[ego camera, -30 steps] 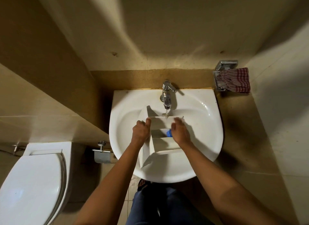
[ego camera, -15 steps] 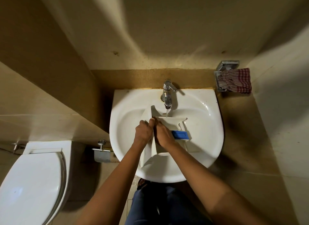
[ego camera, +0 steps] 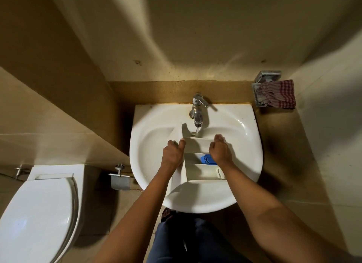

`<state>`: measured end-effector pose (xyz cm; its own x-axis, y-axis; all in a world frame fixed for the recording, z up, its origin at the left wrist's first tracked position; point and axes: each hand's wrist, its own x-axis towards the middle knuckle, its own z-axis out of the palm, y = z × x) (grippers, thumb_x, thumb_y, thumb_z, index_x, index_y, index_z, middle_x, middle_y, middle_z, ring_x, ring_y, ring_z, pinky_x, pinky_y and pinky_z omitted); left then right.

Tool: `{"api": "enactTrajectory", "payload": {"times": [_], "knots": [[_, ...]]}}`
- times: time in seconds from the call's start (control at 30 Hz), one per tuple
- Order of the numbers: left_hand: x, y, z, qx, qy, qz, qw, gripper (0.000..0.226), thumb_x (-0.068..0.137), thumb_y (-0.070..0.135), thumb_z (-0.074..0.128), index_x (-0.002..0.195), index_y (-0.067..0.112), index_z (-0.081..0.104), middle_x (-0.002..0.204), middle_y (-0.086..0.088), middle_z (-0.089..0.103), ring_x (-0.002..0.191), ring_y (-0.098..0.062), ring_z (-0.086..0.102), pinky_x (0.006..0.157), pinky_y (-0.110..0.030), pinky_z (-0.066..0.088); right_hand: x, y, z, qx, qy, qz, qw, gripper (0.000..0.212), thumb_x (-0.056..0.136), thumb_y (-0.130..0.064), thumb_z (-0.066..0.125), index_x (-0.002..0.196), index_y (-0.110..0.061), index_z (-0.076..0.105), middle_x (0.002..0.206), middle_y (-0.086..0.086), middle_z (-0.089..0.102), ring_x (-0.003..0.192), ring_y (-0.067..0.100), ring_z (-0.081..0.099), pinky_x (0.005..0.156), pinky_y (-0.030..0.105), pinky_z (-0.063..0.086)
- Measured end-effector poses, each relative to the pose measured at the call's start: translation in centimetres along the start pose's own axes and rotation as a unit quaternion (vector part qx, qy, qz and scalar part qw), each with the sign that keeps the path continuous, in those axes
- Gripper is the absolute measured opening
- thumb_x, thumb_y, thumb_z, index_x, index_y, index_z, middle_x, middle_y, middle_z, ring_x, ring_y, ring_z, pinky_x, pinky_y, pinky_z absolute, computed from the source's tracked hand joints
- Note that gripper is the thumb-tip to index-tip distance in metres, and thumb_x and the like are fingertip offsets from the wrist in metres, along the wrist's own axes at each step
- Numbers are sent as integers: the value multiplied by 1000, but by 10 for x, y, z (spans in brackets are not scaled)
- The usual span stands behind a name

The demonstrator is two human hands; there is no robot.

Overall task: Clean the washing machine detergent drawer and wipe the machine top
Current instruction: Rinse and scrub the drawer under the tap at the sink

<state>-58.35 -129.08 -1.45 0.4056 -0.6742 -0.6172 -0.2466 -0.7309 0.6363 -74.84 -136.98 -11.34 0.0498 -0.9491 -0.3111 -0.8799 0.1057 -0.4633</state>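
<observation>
- Toilet [ego camera: 39, 213]: white, lid shut, placed at the far left; no part in the step is taken by it.
- Paper holder [ego camera: 119, 179]: metal, fixed to the wall between toilet and basin.
- Left hand [ego camera: 172, 155]: the fingers are curled round the left wall of the detergent drawer [ego camera: 197, 170], with the thumb laid up along its edge; the drawer is gripped and steadied.
- Detergent drawer: white plastic, divided into compartments, held inside the washbasin [ego camera: 252, 145] with its far end under the tap.
- Tap [ego camera: 197, 114]: chrome and running; a thin stream is dropped into the far compartment.
- Blue insert [ego camera: 207, 159]: seated in the middle compartment, partly hidden by the right hand.
- Right hand [ego camera: 220, 151]: the fingers are curled over the drawer's right wall, which is judged to be gripped.
- Checked cloth [ego camera: 278, 94]: red and white, lodged on a metal wall holder at the far right, well apart from the basin.
- Step in hand: rinsing of the drawer is judged to be under way; the washing machine is not in view.
- Next move: one hand is judged to be needed free for rubbing the compartments while a firm grip is kept by the other, since the wet plastic may slip; the drawer is then to be tilted for draining.
</observation>
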Motion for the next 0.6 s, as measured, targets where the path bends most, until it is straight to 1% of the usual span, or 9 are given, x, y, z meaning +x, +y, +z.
{"api": "enactTrajectory", "payload": {"times": [0.1, 0.17, 0.23, 0.33, 0.4, 0.43, 0.53, 0.57, 0.6], "knots": [[0, 1, 1, 5, 2, 1, 1000, 53, 101, 45, 40, 126, -1, 48, 128, -23, 55, 114, -37, 54, 91, -36, 41, -3, -15, 4, 17, -34, 54, 998, 53, 97, -12, 37, 145, 6, 24, 153, 20, 23, 140, 33, 25, 112, 41, 24], [-1, 2, 1, 6, 9, -2, 1000, 52, 102, 44, 39, 127, -2, 47, 128, -22, 55, 113, -36, 54, 88, -36, 41, -10, -31, 8, 42, -73, 46, 995, 57, 97, -13, 37, 148, 3, 17, 157, 18, 15, 143, 32, 20, 113, 39, 22], [3, -1, -1, 1, 18, -8, 1000, 53, 101, 45, 38, 125, -2, 48, 127, -22, 56, 111, -35, 55, 87, -36, 42, -17, -46, 13, 78, -82, -15, 993, 52, 96, -12, 42, 146, -1, 31, 151, 18, 32, 138, 31, 32, 109, 35, 30], [8, -4, -6, -1, 24, -17, 1000, 55, 101, 47, 38, 124, -2, 49, 124, -21, 57, 109, -35, 56, 87, -37, 43, -25, -68, 12, 266, -98, -55, 957, 29, 94, -12, 53, 121, -9, 64, 114, 8, 67, 109, 24, 60, 91, 30, 46], [11, -5, -8, -8, 23, -19, 1000, 56, 100, 48, 39, 124, -2, 50, 125, -22, 57, 110, -37, 56, 91, -38, 44, -24, -82, 6, 423, -121, 20, 898, 16, 93, -11, 57, 101, -11, 70, 88, 3, 67, 85, 18, 61, 72, 25, 48], [11, -5, -8, -11, 23, -22, 999, 57, 100, 47, 40, 124, -3, 50, 125, -22, 57, 112, -37, 55, 92, -38, 43, -20, -86, 2, 507, -129, 91, 847, 13, 93, -9, 55, 95, -9, 68, 82, 3, 65, 80, 17, 59, 68, 23, 48], [10, -4, -6, -16, 30, -26, 999, 56, 100, 47, 42, 125, -3, 48, 127, -22, 57, 113, -36, 54, 87, -34, 41, -7, -88, -9, 708, -171, 272, 629, 17, 98, -8, 47, 90, -3, 60, 87, 9, 65, 90, 20, 61, 75, 28, 54], [10, -4, -6, -19, 30, -28, 999, 56, 100, 47, 41, 126, -3, 47, 127, -22, 56, 113, -35, 54, 84, -33, 39, -3, -87, -12, 735, -175, 302, 581, 19, 99, -9, 46, 89, -2, 60, 85, 9, 66, 88, 20, 62, 71, 29, 56], [10, -4, -5, -22, 29, -30, 999, 56, 100, 47, 41, 127, -2, 46, 128, -21, 56, 114, -35, 54, 82, -32, 38, -1, -86, -14, 750, -175, 318, 553, 20, 98, -9, 45, 87, -1, 60, 78, 10, 67, 83, 19, 62, 65, 28, 57]]}}
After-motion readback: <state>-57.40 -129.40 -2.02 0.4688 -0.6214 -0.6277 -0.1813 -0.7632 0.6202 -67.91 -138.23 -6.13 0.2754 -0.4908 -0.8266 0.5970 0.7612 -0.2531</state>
